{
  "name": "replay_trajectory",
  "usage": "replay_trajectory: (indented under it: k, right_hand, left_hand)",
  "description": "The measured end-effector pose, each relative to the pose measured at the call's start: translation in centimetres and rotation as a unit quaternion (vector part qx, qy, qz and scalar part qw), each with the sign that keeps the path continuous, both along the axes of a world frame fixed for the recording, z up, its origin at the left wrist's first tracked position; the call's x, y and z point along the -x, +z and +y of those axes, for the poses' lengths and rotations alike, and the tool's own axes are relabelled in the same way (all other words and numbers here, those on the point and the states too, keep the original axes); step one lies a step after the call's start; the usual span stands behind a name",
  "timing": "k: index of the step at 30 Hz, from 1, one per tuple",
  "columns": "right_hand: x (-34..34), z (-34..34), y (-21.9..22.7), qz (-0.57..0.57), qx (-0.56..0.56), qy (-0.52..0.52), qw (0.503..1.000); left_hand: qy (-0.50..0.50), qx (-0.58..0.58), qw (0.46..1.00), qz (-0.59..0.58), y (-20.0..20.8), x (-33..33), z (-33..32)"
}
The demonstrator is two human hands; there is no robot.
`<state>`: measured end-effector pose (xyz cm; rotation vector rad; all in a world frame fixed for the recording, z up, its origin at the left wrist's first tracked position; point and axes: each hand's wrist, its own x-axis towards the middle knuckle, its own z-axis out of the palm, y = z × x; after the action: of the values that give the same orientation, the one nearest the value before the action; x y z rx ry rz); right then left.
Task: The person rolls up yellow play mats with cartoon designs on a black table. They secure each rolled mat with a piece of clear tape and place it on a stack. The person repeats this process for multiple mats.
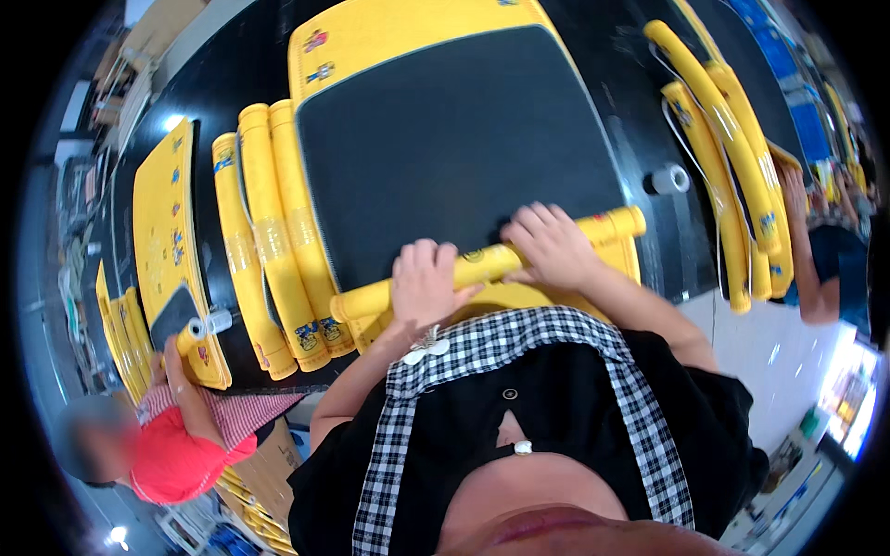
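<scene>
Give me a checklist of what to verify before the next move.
1. Left hand on the yellow roll: ok, toward its left end.
2. Right hand on it: ok, right of the middle.
3. Black sheet lying flat beyond the roll: ok.
4. Yellow roll secured with tape: cannot tell, hands cover parts.
5. Spool off the black sheet: ok, lies to its right.
6. Left-side rolls taped: ok, clear bands show.

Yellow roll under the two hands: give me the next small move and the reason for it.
Probably roll the yellow roll slightly farther from the body, both hands together. The left hand and right hand are both curled over it, and the black sheet lies flat just beyond. Whether roll and sheet are joined, I cannot tell.
</scene>
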<state>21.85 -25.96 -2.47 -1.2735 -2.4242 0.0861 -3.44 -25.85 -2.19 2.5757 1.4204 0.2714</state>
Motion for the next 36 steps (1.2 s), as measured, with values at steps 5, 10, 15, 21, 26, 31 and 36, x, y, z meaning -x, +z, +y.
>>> replay_trajectory:
  k: [5, 10, 15, 21, 26, 31, 36]
  right_hand:
    - [-0.5, 10.1, 1.0, 0.045, 0.074, 0.047, 0.995]
    - [2.1, 7.3, -1.4, 0.099, -0.099, -0.101, 0.985]
    - [2.3, 8.3, -2.3, 0.042, -0.115, -0.089, 0.988]
    - [1.1, 18.3, 2.1, 0.065, -0.121, -0.153, 0.979]
    - [2.2, 17.0, 4.0, 0.116, -0.239, -0.17, 0.949]
    - [1.1, 17.6, 2.5, 0.027, -0.183, -0.133, 0.974]
    - [0.3, 22.7, 5.7, -0.062, 0.013, -0.131, 0.989]
  left_hand:
    - [-0.031, -0.255, 0.966, 0.01, -3.2, 0.1, 3.6]
    - [-0.025, -0.096, 0.994, -0.039, -0.1, -0.8, 10.4]
    - [0.009, -0.251, 0.964, -0.093, -0.8, 0.0, 13.1]
    - [-0.006, -0.329, 0.944, -0.01, -0.4, -2.4, 13.6]
    - [0.045, -0.132, 0.988, -0.07, 5.0, -1.9, 21.1]
    - [0.074, -0.159, 0.979, -0.105, 5.4, -1.8, 24.2]
    - [0.043, -0.145, 0.987, 0.049, 6.0, -2.9, 23.1]
